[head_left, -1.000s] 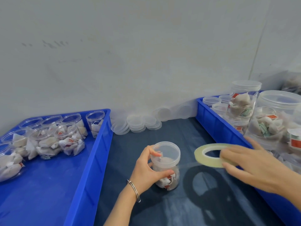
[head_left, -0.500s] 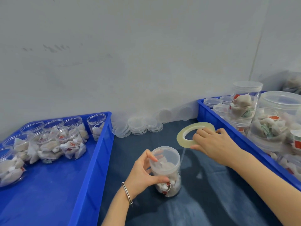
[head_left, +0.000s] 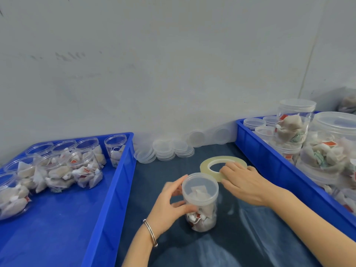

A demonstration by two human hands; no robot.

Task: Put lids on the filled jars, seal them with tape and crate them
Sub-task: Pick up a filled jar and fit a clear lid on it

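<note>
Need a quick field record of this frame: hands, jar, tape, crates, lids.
left hand: grips lidded jar, upright on the dark table
right hand: holds tape roll just behind the jar
left crate: filled jars, no lids
right crate: lidded jars, stacked
spare lids: stacked by the wall

Clear glossy plastic jar point(head_left: 200, 201), translucent smooth tape roll point(head_left: 209, 164), glossy blue plastic crates point(head_left: 113, 189), matt dark cloth point(head_left: 221, 247).
</note>
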